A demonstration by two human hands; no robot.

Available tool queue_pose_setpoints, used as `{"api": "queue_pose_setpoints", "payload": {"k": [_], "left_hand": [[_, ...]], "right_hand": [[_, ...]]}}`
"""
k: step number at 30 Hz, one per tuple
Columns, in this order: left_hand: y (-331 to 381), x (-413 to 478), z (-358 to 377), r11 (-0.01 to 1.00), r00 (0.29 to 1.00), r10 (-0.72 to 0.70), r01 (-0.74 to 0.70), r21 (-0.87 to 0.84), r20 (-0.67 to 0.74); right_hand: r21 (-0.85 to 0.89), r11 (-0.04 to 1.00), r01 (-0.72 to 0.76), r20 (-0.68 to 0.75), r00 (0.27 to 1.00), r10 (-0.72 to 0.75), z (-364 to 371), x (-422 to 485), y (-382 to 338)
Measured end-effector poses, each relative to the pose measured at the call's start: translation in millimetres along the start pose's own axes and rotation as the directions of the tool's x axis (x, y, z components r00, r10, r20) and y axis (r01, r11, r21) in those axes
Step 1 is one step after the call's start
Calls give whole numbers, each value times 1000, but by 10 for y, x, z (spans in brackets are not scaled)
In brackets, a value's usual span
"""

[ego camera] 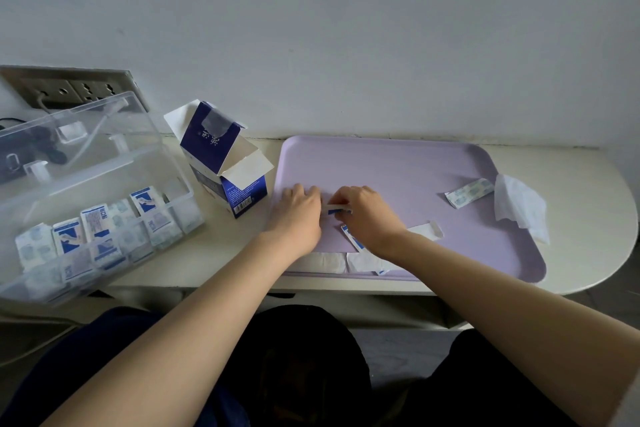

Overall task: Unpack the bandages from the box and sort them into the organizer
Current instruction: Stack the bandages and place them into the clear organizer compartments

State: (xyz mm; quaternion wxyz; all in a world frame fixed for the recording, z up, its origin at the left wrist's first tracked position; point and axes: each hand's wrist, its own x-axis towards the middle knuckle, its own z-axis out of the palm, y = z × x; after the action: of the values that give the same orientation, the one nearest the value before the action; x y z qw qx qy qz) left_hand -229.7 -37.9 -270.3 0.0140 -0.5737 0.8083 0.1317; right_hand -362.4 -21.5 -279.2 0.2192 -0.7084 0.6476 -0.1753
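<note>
Bandages (337, 209) over tray (398, 166): pinched by right hand (363, 211); left hand (298, 208) curled at other end, grip hidden. Probably squaring stack for organizer (93, 218). Box (225, 163) open beside.

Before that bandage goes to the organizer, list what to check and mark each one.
1. Grip on bandage: ok, left hand and right hand pinch it.
2. Lid of organizer open: ok.
3. Free slot in organizer: cannot tell, the slots in view look full.
4. Inside of box emptied: cannot tell, it is hidden.
5. Purple tray cleared: not ok, loose strips lie on it.
</note>
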Motion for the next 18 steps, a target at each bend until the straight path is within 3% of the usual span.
{"api": "queue_pose_setpoints", "payload": {"k": [3, 10, 15, 18], "left_hand": [[-96, -7, -13, 996, 999, -22, 24, 87, -30], [-71, 3, -57, 986, 1000, 10, -14, -167, -22], [-72, -33, 31, 995, 995, 59, -65, 73, 74], [-34, -59, 32, 989, 996, 53, -63, 136, 75]], "right_hand": [[-65, 998, -9, -16, 1000, 7, -31, 32, 62], [138, 990, 5, -58, 998, 3, -10, 41, -31], [-115, 990, 77, 65, 995, -70, 81, -4, 35], [-170, 978, 118, 84, 991, -105, 126, -44, 41]]}}
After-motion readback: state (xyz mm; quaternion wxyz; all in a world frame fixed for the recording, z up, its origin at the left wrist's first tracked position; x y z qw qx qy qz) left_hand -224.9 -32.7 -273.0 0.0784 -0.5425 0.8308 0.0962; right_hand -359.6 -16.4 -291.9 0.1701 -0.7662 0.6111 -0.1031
